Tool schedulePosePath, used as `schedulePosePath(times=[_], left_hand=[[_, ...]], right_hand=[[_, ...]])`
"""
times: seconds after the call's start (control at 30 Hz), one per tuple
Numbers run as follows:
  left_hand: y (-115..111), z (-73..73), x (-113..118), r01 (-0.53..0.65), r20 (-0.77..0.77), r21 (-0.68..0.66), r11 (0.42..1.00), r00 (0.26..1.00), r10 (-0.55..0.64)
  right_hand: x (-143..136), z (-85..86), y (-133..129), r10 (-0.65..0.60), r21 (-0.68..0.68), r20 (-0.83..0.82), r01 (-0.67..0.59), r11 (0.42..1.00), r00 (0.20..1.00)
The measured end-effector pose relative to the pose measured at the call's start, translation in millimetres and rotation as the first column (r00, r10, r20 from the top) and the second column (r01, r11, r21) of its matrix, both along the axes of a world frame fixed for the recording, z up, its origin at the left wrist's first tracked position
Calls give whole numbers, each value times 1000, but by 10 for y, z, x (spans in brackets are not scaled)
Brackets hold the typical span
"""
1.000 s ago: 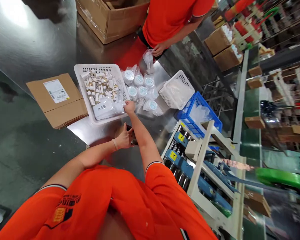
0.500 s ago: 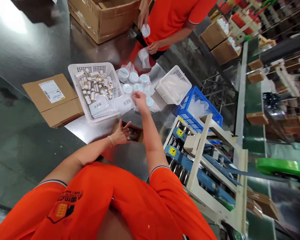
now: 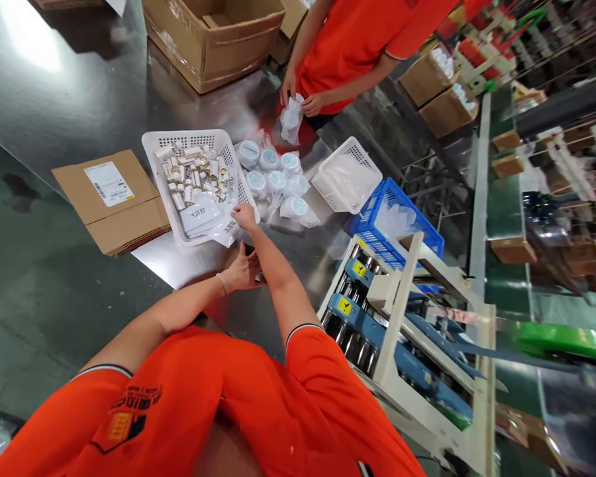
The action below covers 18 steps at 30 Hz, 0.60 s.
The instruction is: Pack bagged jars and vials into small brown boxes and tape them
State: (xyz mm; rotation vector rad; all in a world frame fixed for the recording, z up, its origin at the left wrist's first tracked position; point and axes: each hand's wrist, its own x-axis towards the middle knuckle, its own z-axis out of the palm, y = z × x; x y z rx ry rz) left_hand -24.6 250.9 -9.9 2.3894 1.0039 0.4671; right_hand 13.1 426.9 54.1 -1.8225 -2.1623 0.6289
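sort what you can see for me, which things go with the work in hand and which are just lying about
Likely part of the work:
white packet, in the right hand
white basket with small cylinders
left hand, anything held mostly hidden

Apparently lying about, untouched:
flattened cardboard
blue crate
large cardboard box

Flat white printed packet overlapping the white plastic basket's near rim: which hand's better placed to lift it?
Probably the right hand: it appears to grip the packet. The left hand is apart from the packet and basket.
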Motion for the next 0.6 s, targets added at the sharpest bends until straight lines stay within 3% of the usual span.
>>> schedulePosePath(times=[0.1, 0.2, 0.27, 0.33, 0.43, 0.5, 0.6], left_hand=[[9, -1, -40, -44, 214, -83, 996, 975, 61], [40, -32, -89, -141, 356, -147, 979, 916, 185], [73, -91, -107, -300, 422, -212, 930, 830, 364], [107, -172, -113, -468, 452, -302, 830, 696, 557], [142, -255, -142, -572, 446, -424, 702, 543, 712], [160, -245, -189, -530, 458, -560, 637, 442, 771], [190, -140, -276, -397, 459, -730, 556, 318, 830]], right_hand=[[260, 205, -40, -61, 72, -68, 66, 995, 996], [911, 428, -292, -71, 231, -260, 133, 964, 963], [1382, 493, -606, -103, 311, -432, 255, 916, 896], [1698, 460, -982, -194, 272, -560, 399, 876, 806], [1752, 273, -1486, -381, 75, -572, 509, 858, 727], [1597, 134, -1703, -478, -9, -434, 527, 850, 764], [1329, 19, -1844, -513, 8, -80, 515, 857, 855]])
